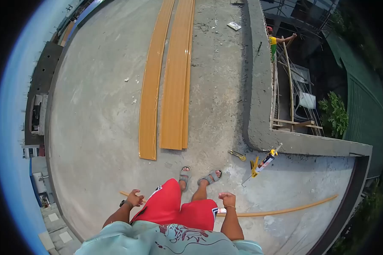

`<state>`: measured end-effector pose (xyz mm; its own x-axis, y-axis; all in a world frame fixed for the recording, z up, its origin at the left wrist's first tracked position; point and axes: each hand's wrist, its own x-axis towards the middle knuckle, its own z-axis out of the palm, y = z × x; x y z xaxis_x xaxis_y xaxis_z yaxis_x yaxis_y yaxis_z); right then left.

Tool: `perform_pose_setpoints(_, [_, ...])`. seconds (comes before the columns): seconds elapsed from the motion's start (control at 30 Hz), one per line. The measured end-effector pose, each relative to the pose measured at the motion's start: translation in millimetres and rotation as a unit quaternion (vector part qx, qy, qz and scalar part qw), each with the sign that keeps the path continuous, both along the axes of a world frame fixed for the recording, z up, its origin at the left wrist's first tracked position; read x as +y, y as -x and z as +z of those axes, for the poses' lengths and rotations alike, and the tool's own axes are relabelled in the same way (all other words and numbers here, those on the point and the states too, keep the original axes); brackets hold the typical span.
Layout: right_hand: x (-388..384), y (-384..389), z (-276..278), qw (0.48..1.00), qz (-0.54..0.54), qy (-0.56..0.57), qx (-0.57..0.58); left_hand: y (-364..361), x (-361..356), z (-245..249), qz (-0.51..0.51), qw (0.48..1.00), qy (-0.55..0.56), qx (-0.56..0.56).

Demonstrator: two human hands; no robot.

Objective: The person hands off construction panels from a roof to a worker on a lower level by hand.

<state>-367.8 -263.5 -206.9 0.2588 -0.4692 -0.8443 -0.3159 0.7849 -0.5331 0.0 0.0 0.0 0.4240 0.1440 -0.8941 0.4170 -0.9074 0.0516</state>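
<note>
My left hand [135,198] is beside my red shorts, its fingers apart and nothing in them. On the other side, my right hand [227,199] has its fingers curled; whether it holds something is too small to tell. A thin orange strip [285,211] lies on the concrete behind my legs, its ends showing on both sides. Long orange-brown panels [173,97] and a separate one [149,114] lie flat ahead of my feet. A caulking gun with a tube [264,163] rests near the low wall, next to a yellow cutter-like tool [237,155].
A low concrete wall [256,93] turns a corner at the right. Beyond it, a person in a yellow top [273,41] stands near poles and scaffolding. A white packet [234,26] and small debris lie on the floor. The roof edge curves along the left.
</note>
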Motion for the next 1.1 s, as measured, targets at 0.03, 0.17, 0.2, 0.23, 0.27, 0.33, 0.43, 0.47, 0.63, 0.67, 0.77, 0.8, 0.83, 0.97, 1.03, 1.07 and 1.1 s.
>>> perform_pose_setpoints(0.03, [-23.6,8.2,-5.5,1.0,0.011,0.008,-0.016,11.7,-17.7,-27.2,0.012,1.0,0.017,-0.01])
perform_pose_setpoints(0.17, [-60.0,-25.0,122.6,0.995,0.096,0.034,-0.016,-4.3,-9.2,54.8,0.069,0.997,0.017,-0.016])
perform_pose_setpoints(0.2, [-94.3,-28.3,118.0,0.989,0.127,0.078,-0.02,-7.8,-19.8,35.3,0.088,0.995,0.036,-0.019])
perform_pose_setpoints(0.23, [-121.6,-39.7,135.5,0.987,0.139,0.083,-0.008,-13.9,-26.6,32.8,0.1,0.994,0.043,-0.018])
perform_pose_setpoints(0.27, [-146.6,-44.7,143.1,0.982,0.159,0.098,0.019,-15.2,-35.0,30.8,0.114,0.992,0.041,-0.026])
perform_pose_setpoints(0.33, [-192.1,-50.7,171.7,0.978,0.168,0.122,0.027,-12.9,-51.7,19.6,0.142,0.988,0.044,-0.027])
perform_pose_setpoints(0.43, [-247.3,-64.9,196.0,0.978,0.142,0.137,0.071,-27.0,-88.2,-7.0,0.191,0.981,0.04,-0.015])
perform_pose_setpoints(0.47, [-265.8,-74.6,211.8,0.978,0.114,0.141,0.101,-32.8,-105.7,-13.6,0.21,0.976,0.048,-0.009])
perform_pose_setpoints(0.63, [-332.3,-96.1,223.6,0.977,0.105,0.021,0.184,-100.9,-215.5,-7.2,0.209,0.967,0.147,-0.021])
perform_pose_setpoints(0.67, [-333.9,-84.6,208.1,0.977,0.081,-0.039,0.192,-117.7,-228.5,-0.8,0.178,0.971,0.156,-0.021])
perform_pose_setpoints(0.77, [-345.1,-43.1,129.1,0.851,0.297,0.076,0.426,-169.6,-253.5,18.5,0.257,0.944,0.19,-0.083])
perform_pose_setpoints(0.8, [-369.8,-58.4,130.7,0.868,0.294,0.093,0.389,-182.0,-255.0,15.5,0.289,0.933,0.187,-0.102])
perform_pose_setpoints(0.83, [-398.7,-78.5,130.8,0.883,0.293,0.111,0.35,-195.5,-255.7,14.1,0.324,0.92,0.184,-0.123])
perform_pose_setpoints(0.97, [-496.0,-155.8,130.5,0.924,0.298,0.151,0.184,-193.8,-256.6,12.7,0.458,0.867,0.127,-0.15])
perform_pose_setpoints(1.03, [-551.5,-202.5,138.6,0.938,0.285,0.17,0.102,-179.4,-287.4,7.1,0.509,0.848,0.08,-0.126])
perform_pose_setpoints(1.07, [-567.4,-225.0,144.8,0.945,0.268,0.176,0.06,-169.7,-299.6,9.1,0.528,0.842,0.036,-0.101])
perform_pose_setpoints(1.1, [-579.8,-238.5,156.9,0.952,0.249,0.178,0.025,-161.1,-315.3,7.5,0.512,0.857,0.03,-0.055])
